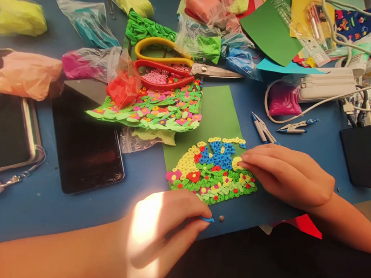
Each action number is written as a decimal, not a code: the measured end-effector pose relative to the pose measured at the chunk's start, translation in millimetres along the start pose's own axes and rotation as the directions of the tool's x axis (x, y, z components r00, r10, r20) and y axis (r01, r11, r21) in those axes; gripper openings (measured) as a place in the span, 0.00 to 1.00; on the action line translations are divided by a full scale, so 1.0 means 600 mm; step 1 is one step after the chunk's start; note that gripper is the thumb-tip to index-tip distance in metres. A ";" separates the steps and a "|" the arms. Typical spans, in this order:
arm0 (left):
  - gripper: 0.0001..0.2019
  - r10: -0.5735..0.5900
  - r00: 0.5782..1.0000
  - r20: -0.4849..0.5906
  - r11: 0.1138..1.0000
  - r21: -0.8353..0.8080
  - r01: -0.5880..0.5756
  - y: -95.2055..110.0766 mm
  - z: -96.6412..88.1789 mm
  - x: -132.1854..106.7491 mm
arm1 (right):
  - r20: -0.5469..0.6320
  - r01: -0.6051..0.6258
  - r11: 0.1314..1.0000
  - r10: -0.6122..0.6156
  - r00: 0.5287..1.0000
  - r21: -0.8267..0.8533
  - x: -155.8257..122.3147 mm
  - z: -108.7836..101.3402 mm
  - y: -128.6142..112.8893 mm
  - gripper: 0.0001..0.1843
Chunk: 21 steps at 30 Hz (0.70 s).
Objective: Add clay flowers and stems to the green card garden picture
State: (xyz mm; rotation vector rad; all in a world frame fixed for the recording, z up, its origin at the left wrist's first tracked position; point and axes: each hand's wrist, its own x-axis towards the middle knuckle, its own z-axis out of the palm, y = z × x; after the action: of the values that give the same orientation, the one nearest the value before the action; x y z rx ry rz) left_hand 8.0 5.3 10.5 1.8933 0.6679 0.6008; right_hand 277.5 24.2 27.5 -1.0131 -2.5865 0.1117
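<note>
Head view, biggest first. Blue bench (92,210) carries everything. Green card (217,112) lies flat on it between the two hands, its upper part bare. Should be light and bendy; best held by the bare side edges, since lifting one corner could flex it and pop pieces loose. Clay picture (213,189) covers the card's lower part: yellow and blue rings above, flowers and leaves below. Looks soft, dents easily, so no palm weight on it. Right hand (293,175) is at the picture's right side, fingertips touching the yellow disc (237,163); thumb hidden, so cannot tell whether the grip pinches or only presses. Disc probably squashes under force; take it lightly by the rim. Left hand (165,223) is just below the card, grip pinching a blue strip (207,219) between thumb and finger. Strip is tiny, likely near weightless and soft; hold one end, gently.
</note>
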 end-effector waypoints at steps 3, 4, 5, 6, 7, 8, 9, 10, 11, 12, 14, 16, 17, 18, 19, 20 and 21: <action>0.10 0.019 1.000 -0.017 1.000 0.024 -0.019 -0.001 -0.003 0.000 | -0.031 -0.023 0.999 0.022 0.999 -0.032 -0.008 0.001 0.006 0.18; 0.11 0.021 1.000 -0.017 0.999 0.029 -0.021 -0.002 -0.004 0.000 | -0.053 -0.041 0.998 0.038 0.998 -0.047 -0.009 0.001 0.007 0.19; 0.11 0.022 1.000 -0.016 0.999 0.033 -0.022 -0.002 -0.005 0.000 | -0.061 -0.061 0.997 0.058 0.996 -0.041 -0.008 0.001 0.008 0.19; 0.12 0.023 1.000 -0.014 0.999 0.034 -0.023 -0.002 -0.006 0.000 | -0.048 -0.085 0.996 0.084 0.995 -0.013 -0.007 0.001 0.009 0.16; 0.12 0.026 1.000 -0.008 0.999 0.034 -0.026 -0.003 -0.007 0.000 | -0.017 -0.100 0.994 0.100 0.995 0.033 -0.004 0.000 0.009 0.13; 0.12 0.033 0.999 0.000 0.999 0.034 -0.033 -0.003 -0.008 0.000 | 0.014 -0.110 0.991 0.109 0.994 0.078 -0.001 -0.001 0.010 0.10; 0.11 0.043 0.999 0.008 0.998 0.034 -0.043 -0.003 -0.009 0.000 | 0.021 -0.108 0.988 0.106 0.994 0.111 0.001 -0.001 0.010 0.07; 0.11 0.056 0.998 0.016 0.998 0.035 -0.056 -0.003 -0.010 0.001 | 0.005 -0.091 0.988 0.091 0.996 0.127 0.003 -0.002 0.010 0.05; 0.11 0.069 0.997 0.025 0.997 0.037 -0.070 -0.003 -0.010 0.002 | -0.029 -0.065 0.990 0.069 0.997 0.128 0.004 -0.002 0.009 0.05; 0.11 0.082 0.996 0.033 0.996 0.039 -0.083 -0.004 -0.010 0.002 | -0.063 -0.041 0.992 0.048 0.997 0.121 0.005 -0.002 0.008 0.07; 0.10 0.105 0.994 0.035 0.993 0.043 -0.106 -0.004 -0.010 0.003 | -0.096 -0.038 0.994 0.048 0.994 0.104 0.005 0.000 0.006 0.13; 0.10 0.116 0.992 0.040 0.992 0.049 -0.118 -0.005 -0.010 0.004 | -0.096 -0.070 0.994 0.079 0.992 0.088 0.004 0.001 0.003 0.16; 0.10 0.118 0.992 0.042 0.991 0.054 -0.120 -0.005 -0.010 0.004 | -0.094 -0.088 0.993 0.095 0.991 0.082 0.005 0.001 0.003 0.15; 0.10 0.119 0.992 0.044 0.991 0.060 -0.121 -0.005 -0.010 0.004 | -0.092 -0.097 0.992 0.104 0.990 0.083 0.005 0.001 0.002 0.13; 0.10 0.120 0.992 0.045 0.990 0.065 -0.123 -0.005 -0.010 0.004 | -0.091 -0.094 0.991 0.103 0.990 0.092 0.006 0.001 0.002 0.12; 0.10 0.124 0.991 0.045 0.990 0.067 -0.127 -0.005 -0.010 0.004 | -0.086 -0.088 0.991 0.097 0.992 0.104 0.007 0.002 0.003 0.11; 0.10 0.126 0.991 0.043 0.989 0.068 -0.129 -0.005 -0.010 0.004 | -0.075 -0.082 0.990 0.091 0.993 0.119 0.008 0.002 0.004 0.10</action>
State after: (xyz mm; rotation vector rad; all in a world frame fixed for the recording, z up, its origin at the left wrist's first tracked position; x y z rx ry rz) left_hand 5.0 12.0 10.5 2.0201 0.5528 0.6274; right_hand 275.4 28.9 27.4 -1.0654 -2.4337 0.2347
